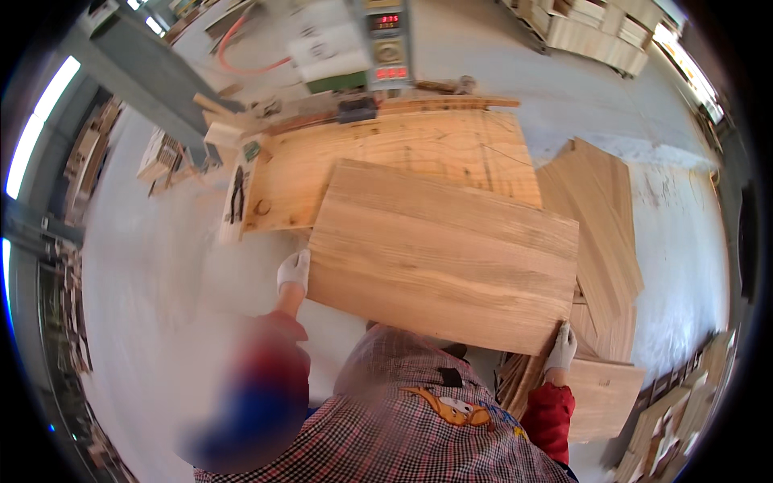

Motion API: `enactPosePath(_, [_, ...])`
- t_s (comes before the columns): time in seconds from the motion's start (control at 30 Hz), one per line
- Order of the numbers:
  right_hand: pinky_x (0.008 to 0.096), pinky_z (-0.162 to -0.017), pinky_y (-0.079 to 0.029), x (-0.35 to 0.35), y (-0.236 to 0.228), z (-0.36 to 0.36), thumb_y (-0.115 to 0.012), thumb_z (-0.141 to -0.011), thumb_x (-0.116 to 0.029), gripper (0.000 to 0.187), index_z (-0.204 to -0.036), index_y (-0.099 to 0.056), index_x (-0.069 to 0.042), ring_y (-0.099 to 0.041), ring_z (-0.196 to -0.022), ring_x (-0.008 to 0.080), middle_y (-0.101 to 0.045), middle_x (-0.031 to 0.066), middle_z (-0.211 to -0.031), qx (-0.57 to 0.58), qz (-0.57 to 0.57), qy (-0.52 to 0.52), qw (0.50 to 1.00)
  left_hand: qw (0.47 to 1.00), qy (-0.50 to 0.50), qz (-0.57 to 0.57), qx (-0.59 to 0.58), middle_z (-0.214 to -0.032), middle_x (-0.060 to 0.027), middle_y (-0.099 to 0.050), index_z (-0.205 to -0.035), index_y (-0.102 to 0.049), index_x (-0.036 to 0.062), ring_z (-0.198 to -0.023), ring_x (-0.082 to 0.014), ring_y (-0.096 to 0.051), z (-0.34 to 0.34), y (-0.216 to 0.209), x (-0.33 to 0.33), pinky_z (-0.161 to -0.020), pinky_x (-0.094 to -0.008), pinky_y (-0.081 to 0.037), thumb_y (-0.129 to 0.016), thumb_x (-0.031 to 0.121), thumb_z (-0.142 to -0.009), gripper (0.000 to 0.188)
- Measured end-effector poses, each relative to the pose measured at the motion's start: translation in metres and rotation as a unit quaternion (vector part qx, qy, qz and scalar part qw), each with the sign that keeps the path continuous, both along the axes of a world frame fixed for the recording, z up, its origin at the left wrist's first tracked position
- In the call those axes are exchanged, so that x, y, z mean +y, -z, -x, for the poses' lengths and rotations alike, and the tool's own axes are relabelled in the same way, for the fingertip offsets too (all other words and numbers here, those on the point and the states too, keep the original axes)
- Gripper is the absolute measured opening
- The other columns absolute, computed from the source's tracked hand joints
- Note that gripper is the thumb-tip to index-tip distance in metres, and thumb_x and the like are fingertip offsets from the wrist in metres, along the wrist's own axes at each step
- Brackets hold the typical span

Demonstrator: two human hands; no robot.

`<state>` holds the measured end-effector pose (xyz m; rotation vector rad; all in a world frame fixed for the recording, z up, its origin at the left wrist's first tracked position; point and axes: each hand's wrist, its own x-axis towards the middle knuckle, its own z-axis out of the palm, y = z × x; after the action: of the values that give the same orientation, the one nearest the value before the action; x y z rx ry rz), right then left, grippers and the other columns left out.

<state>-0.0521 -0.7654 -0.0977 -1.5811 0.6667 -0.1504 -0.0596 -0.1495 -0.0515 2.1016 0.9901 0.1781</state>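
A wide brown wooden panel (439,253) is held out in front of my body, tilted so its right side comes nearer to me. White-gloved, my left hand (294,270) grips the panel's left edge near its lower corner. My right hand (562,346), gloved too, closes on the near right corner. Fingers of both hands are partly hidden by the board. Beyond and partly beneath the panel lies a pale plywood worktable (403,145), whose near part the panel covers.
Several loose boards (596,225) lie stacked at the right. Pliers (237,195) rest at the table's left edge. At its far side stands a control box (389,48) with red displays. A grey column (153,80) rises at left; a loaded cart (596,32) stands far right.
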Motion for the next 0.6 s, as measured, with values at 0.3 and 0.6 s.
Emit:
enactPosePath(0.3, [0.0265,-0.08,-0.039,0.14,-0.045,-0.117,-0.058,-0.086,-0.019,0.041,-0.122,-0.047,-0.002,-0.047,-0.099,0.0115,-0.051,0.0039,-0.113,-0.016,0.02,-0.057,0.998,0.979,0.1,-0.171,0.045,-0.105,-0.0151,-0.057,-0.111,-0.055,0.0108,-0.097,-0.029,-0.055,-0.013,-0.026,0.102,-0.083,-0.0413,-0.043,-0.06,0.035,-0.08,0.04])
enactPosePath(0.6, [0.035,-0.101,-0.03,0.179,-0.003,-0.127,-0.064,-0.075,-0.015,0.07,-0.135,-0.031,-0.002,-0.039,-0.122,0.0273,-0.04,0.0161,-0.132,0.008,0.321,-0.152,0.935,0.874,0.382,-0.283,0.104,-0.142,-0.0232,-0.02,-0.137,-0.032,0.0182,-0.129,-0.0435,-0.021,-0.031,-0.047,0.15,-0.106,-0.0518,-0.018,-0.075,0.051,-0.058,0.096])
